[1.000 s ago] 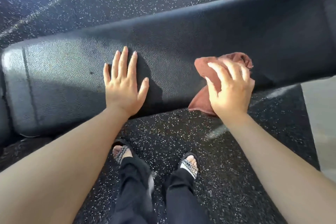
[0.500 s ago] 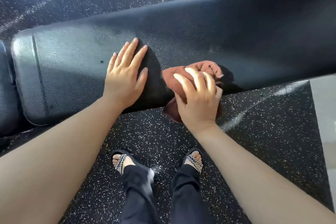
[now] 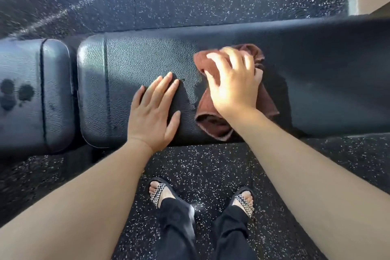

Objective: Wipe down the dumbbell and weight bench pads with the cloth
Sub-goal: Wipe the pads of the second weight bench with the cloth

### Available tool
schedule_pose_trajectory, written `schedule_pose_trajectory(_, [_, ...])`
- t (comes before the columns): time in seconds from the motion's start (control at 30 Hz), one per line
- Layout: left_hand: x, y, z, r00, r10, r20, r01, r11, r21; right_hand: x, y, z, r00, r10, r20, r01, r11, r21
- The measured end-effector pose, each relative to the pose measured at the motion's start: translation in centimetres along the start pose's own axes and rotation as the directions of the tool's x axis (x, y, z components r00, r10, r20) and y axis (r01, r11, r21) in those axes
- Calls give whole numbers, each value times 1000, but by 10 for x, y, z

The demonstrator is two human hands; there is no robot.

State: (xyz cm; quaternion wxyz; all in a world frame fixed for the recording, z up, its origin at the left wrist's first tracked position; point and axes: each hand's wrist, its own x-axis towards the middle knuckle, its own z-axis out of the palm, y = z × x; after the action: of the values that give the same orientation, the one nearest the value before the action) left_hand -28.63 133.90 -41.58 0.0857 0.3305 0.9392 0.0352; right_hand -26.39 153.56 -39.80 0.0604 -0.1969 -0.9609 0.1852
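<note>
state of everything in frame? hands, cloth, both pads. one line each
left hand: flat, fingers straight, resting on the long pad
right hand: fingers bent over the cloth, pressing it on the long pad
cloth: bunched, lying on the long pad under the right hand
long pad: lying level, both hands on it
short pad: untouched, dark wet-looking spots on its left part

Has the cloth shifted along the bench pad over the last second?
Yes. The cloth, held by the right hand, has slid left along the long bench pad, closer to its rounded end.
</note>
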Motion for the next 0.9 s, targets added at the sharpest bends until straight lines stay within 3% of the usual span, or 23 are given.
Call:
schedule_pose_trajectory(0.1, [1, -1, 0, 1000, 13, 6, -13, 1000, -4, 26, -14, 9, 999, 51, -4, -51, 998, -29])
schedule_pose_trajectory(0.27, [2, 4, -10, 999, 7, 49, -4, 998, -62, -10, -8, 3, 999, 1, -34, -2, 1000, -19])
schedule_pose_trajectory(0.4, [21, -26, -26, 991, 132, 32, -129, 987, -96, -30, -8, 6, 1000, -17, -24, 17, 999, -28])
schedule_pose_trajectory(0.57, [101, -94, -45, 1000, 15, 17, -14, 999, -50, 12, -23, 13, 999, 14, -49, -16, 999, -45])
schedule_pose_trajectory(0.67, [127, -100, -39, 993, 85, 87, -84, 996, -10, 49, -33, 18, 996, 23, -83, -26, 999, -43])
schedule_pose_trajectory(0.9, [129, -105, -43, 991, 103, 86, -95, 991, -92, 87, -47, 21, 997, 69, -31, -72, 993, -89])
